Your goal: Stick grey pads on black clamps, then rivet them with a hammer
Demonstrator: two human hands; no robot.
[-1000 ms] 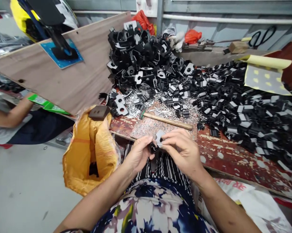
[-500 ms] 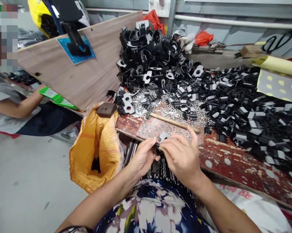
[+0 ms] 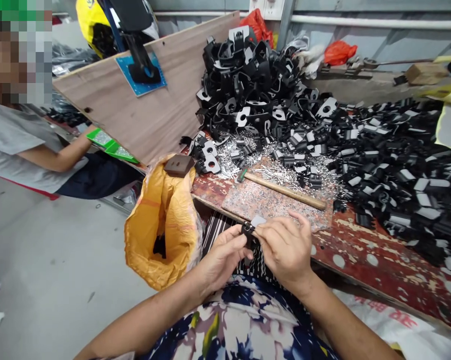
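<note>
Between both hands, over my lap at the bench edge, is a small black bracket-like part (image 3: 248, 229) with a pale flat face. My left hand (image 3: 227, 252) is closed on its left side, thumb and fingers pinching it. The fingertips of my right hand (image 3: 285, 247) pinch at its right side; whether they also hold a pin is hidden. Just beyond the hands, a stone slab (image 3: 278, 207) lies on the worn red bench (image 3: 360, 250). A hammer (image 3: 285, 190) with a wooden handle and green head rests across it.
Loose metal pins (image 3: 229, 160) and heaped black parts (image 3: 263, 85) cover the bench behind the slab. More black parts (image 3: 398, 165) spread right. An open yellow sack (image 3: 142, 235) stands left, a brown block (image 3: 179, 165) at its rim. Past a wooden board (image 3: 135, 115) sits another person (image 3: 41, 145).
The view has swung left, so the bench things sit farther right. Both hands still hold the black part, which now shows more between the fingertips.
</note>
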